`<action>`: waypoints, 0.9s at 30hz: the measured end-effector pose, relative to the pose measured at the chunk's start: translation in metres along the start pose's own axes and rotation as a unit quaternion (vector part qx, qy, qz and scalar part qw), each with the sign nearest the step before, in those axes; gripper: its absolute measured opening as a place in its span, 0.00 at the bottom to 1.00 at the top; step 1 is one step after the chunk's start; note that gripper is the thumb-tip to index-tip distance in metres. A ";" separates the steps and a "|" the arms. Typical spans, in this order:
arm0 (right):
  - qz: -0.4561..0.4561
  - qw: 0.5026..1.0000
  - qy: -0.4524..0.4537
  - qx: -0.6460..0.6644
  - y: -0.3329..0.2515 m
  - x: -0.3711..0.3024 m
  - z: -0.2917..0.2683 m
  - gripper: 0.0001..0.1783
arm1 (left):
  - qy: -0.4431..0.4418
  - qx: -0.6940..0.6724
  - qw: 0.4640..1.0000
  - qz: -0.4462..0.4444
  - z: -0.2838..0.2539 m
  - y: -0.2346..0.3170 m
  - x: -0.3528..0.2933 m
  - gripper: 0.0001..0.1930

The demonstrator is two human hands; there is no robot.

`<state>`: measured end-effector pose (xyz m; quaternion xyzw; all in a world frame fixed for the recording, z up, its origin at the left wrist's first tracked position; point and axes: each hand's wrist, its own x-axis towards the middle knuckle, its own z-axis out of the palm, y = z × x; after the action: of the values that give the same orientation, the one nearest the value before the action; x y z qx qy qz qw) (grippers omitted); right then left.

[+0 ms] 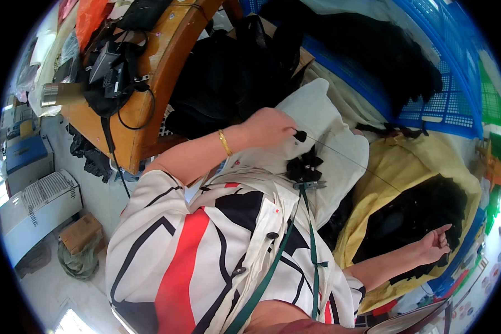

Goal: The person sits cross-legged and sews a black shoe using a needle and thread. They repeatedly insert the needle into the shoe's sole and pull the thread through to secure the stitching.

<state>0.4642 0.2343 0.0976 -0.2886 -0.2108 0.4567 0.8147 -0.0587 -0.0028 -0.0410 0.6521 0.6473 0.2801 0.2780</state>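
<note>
My left hand [268, 128], with a gold bracelet at the wrist, pinches a small black fabric piece [300, 136] above my lap. From that piece a thin dark thread [353, 161] runs taut toward the lower right, where it is lost against black material. Far out to the right, my right hand [433, 245] is closed with its index finger partly out; what it grips is too small to tell. Below the left hand, several small black fabric pieces [305, 166] lie on white cloth [339, 150]. Beside them rest small thread snips [309, 185] on a green cord [301, 214].
A yellow sack [398, 150] of black material stands on my right, with blue plastic baskets [456, 94] behind it. Black cloth [222, 78] is piled ahead. On the left, a wooden table [167, 61] holds a black bag with a cable. Cardboard boxes [80, 232] sit on the floor.
</note>
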 end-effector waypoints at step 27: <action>0.339 0.612 -0.578 -0.421 0.254 -0.293 0.095 0.06 | 0.243 0.093 0.920 -0.292 -0.161 -0.188 0.010 0.26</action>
<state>0.1037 0.1123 -0.0232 -0.3267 -0.6940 0.6338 0.1001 -0.3043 0.0081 -0.0664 0.3693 0.8797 0.2749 0.1191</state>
